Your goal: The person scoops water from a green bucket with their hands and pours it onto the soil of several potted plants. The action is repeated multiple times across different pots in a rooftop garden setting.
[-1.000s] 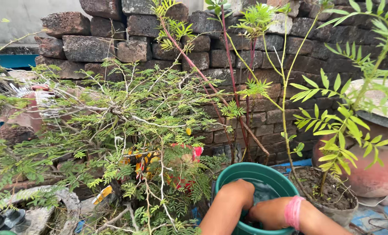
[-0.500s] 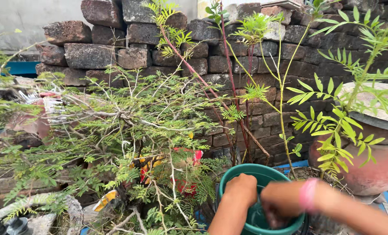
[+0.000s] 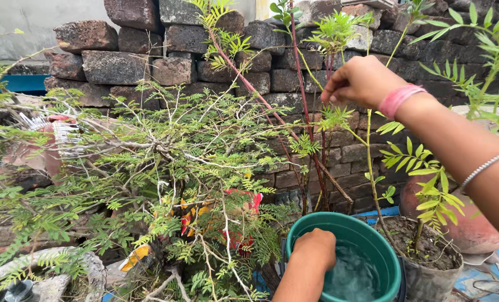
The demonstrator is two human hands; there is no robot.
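At 5 o'clock, w/ fingers curled shut, the left hand (image 3: 315,250) is rested on the green bucket (image 3: 372,237) rim; at 1 o'clock, leaves of the red-stemmed plant (image 3: 302,100) are pinched by the right hand (image 3: 361,81).

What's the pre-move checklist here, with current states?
1. Left hand on the bucket rim: ok, knuckles over the near edge.
2. Water in bucket: ok, visible inside.
3. Right hand clear of bucket: ok, raised at the red stems.
4. Right hand holding anything: cannot tell, fingers curl away from camera.
5. Bucket level: ok, sits upright beside the black pot.
6. Leafy branches clear of bucket: ok, left of it.
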